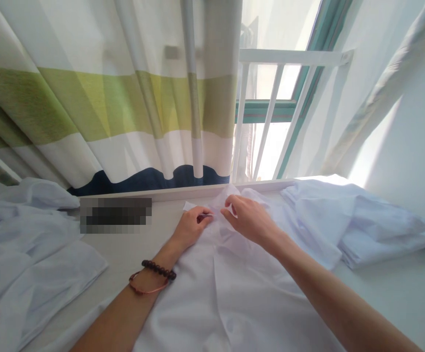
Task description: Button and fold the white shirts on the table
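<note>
A white garment [197, 293] lies spread in front of me, with a straight edge or seam running down its middle. My left hand [193, 225] is closed at its far end, thumb and fingers pinching the cloth. It wears a dark bead bracelet [159, 269] and a reddish cord bracelet [149, 292] on the wrist. Just to the right, my right hand [247, 217] hovers at the same bunched part of the cloth. Its thumb and curled forefinger are a little apart, and I see nothing held between them.
More white cloth lies in heaps on the left [25, 254] and the right [344, 215]. A blurred-out dark patch [115, 215] covers something on the pale surface [131, 244]. Beyond the raised edge hang a striped curtain [124, 102] and a white railing [293, 57] before a window.
</note>
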A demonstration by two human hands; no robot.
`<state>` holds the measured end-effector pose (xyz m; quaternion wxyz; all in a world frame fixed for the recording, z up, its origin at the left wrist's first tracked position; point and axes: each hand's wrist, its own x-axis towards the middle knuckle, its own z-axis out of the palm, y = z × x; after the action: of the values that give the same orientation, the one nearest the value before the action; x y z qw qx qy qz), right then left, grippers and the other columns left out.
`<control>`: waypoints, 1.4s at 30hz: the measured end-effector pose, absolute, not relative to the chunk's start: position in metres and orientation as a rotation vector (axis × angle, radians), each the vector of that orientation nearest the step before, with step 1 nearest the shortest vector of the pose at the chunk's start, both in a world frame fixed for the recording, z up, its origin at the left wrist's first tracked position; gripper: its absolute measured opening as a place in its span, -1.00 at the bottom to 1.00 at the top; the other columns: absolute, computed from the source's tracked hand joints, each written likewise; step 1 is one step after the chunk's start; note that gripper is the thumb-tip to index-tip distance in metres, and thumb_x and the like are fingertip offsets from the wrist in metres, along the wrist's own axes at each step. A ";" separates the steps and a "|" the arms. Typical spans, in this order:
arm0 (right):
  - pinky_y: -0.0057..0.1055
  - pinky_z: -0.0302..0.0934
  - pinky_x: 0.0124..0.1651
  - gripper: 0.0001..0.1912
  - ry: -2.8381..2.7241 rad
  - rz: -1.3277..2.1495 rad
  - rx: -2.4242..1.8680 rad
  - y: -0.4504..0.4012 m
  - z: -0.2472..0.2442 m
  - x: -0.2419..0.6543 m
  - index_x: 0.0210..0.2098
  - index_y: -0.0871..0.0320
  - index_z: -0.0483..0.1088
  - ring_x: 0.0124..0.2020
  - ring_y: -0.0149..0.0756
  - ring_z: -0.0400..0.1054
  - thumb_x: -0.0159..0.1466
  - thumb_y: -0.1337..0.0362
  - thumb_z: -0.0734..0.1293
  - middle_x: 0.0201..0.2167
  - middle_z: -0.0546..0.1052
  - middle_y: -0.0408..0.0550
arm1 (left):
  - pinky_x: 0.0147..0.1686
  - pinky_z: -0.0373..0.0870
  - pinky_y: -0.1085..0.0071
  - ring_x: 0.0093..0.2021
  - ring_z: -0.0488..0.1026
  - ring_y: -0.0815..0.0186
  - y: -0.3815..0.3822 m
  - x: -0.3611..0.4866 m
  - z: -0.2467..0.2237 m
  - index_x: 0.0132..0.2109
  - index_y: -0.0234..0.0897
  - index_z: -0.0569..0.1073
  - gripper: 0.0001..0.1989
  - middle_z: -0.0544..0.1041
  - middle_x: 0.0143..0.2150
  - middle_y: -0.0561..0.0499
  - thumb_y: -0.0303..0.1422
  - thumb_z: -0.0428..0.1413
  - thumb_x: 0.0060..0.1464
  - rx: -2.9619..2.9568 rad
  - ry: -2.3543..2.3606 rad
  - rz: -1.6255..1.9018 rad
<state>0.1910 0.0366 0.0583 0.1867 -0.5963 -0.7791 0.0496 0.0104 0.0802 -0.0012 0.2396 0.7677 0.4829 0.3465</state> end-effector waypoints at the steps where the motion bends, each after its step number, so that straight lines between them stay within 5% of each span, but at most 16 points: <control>1: -0.42 0.03 -0.33 -0.76 -2.240 0.210 -1.663 0.043 0.052 0.187 -0.13 0.15 0.38 -0.26 -0.24 0.39 0.33 0.15 0.22 -0.23 0.53 -0.01 | -0.17 0.46 0.34 -0.29 0.54 0.24 0.081 0.009 -0.001 -0.25 -0.26 0.54 -0.82 0.61 -0.26 -0.01 -0.30 0.09 0.07 2.097 1.326 0.950; 6: -0.42 0.07 -0.33 -0.68 -2.228 0.437 -1.764 0.060 0.021 0.196 -0.16 0.23 0.39 -0.28 -0.19 0.38 0.15 0.17 0.40 -0.36 0.52 0.00 | -0.16 0.47 0.33 -0.25 0.55 0.20 0.088 0.005 -0.004 -0.20 -0.28 0.52 -0.79 0.61 -0.26 -0.04 -0.26 0.11 0.08 2.061 1.362 0.971; 11: -0.44 0.02 -0.39 -0.94 -2.120 0.525 -1.742 0.064 0.013 0.213 -0.41 0.17 0.35 -0.40 -0.28 0.31 0.11 0.34 0.33 -0.48 0.46 -0.07 | -0.16 0.47 0.32 -0.26 0.54 0.21 0.088 0.006 -0.006 -0.20 -0.28 0.50 -0.77 0.60 -0.26 -0.05 -0.22 0.14 0.06 2.031 1.325 0.970; 14: -0.43 0.00 -0.39 -0.91 -2.029 0.589 -1.647 0.066 0.012 0.213 -0.50 0.14 0.26 -0.44 -0.32 0.26 0.12 0.35 0.27 -0.55 0.39 -0.13 | -0.15 0.46 0.32 -0.28 0.54 0.22 0.087 0.007 -0.005 -0.26 -0.27 0.53 -0.77 0.61 -0.28 -0.02 -0.20 0.14 0.06 2.016 1.249 0.934; 20: -0.45 0.06 -0.49 -0.75 -1.793 0.896 -1.414 0.070 0.000 0.212 -0.55 0.09 0.09 -0.55 -0.35 0.20 0.26 0.23 0.05 -0.62 0.27 -0.19 | -0.38 0.48 0.41 -0.35 0.55 0.22 0.091 0.001 -0.007 -0.22 -0.33 0.52 -0.64 0.62 -0.32 -0.06 -0.10 0.18 -0.01 1.918 1.132 0.888; 27: -0.46 0.03 -0.50 -0.65 -1.691 1.043 -1.228 0.072 -0.007 0.210 -0.54 0.09 0.12 -0.54 -0.39 0.12 0.25 0.02 0.15 -0.60 0.17 -0.24 | -0.36 0.41 0.44 -0.41 0.46 0.32 0.090 0.005 -0.011 -0.30 -0.29 0.49 -0.76 0.56 -0.36 0.03 -0.17 0.16 0.07 2.012 1.145 0.965; 33: -0.48 -0.08 -0.58 -0.68 -1.669 1.053 -1.224 0.073 -0.014 0.206 -0.34 0.11 0.27 -0.62 -0.42 0.08 0.16 -0.02 0.27 -0.64 0.23 -0.27 | -0.02 0.33 0.24 -0.16 0.41 0.24 0.089 0.010 -0.014 -0.22 -0.23 0.45 -0.91 0.46 -0.12 -0.01 -0.34 0.09 0.15 2.210 1.194 1.082; 38: -0.47 -0.05 -0.58 -0.72 -1.636 1.033 -1.240 0.071 -0.014 0.204 -0.34 0.12 0.30 -0.62 -0.42 0.11 0.18 0.03 0.24 -0.64 0.28 -0.25 | 0.03 0.33 0.01 0.03 0.34 0.04 0.088 -0.001 0.005 0.08 -0.13 0.39 -0.59 0.25 0.17 -0.14 -0.42 0.18 0.06 2.642 1.502 0.898; 42: -0.46 0.06 -0.49 -0.80 -1.582 0.954 -1.259 0.072 -0.013 0.201 -0.40 0.11 0.28 -0.55 -0.40 0.18 0.17 0.10 0.24 -0.58 0.31 -0.23 | 0.09 0.13 -0.25 0.23 0.09 -0.27 0.086 -0.010 0.026 -0.22 -0.16 0.58 -0.83 0.19 0.28 -0.14 -0.40 0.29 -0.04 2.839 1.817 0.787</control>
<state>0.2011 0.0722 -0.0126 0.4377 -0.5062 -0.6364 0.3837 -0.0098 0.0860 0.0263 -0.1594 0.8097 0.5182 0.2246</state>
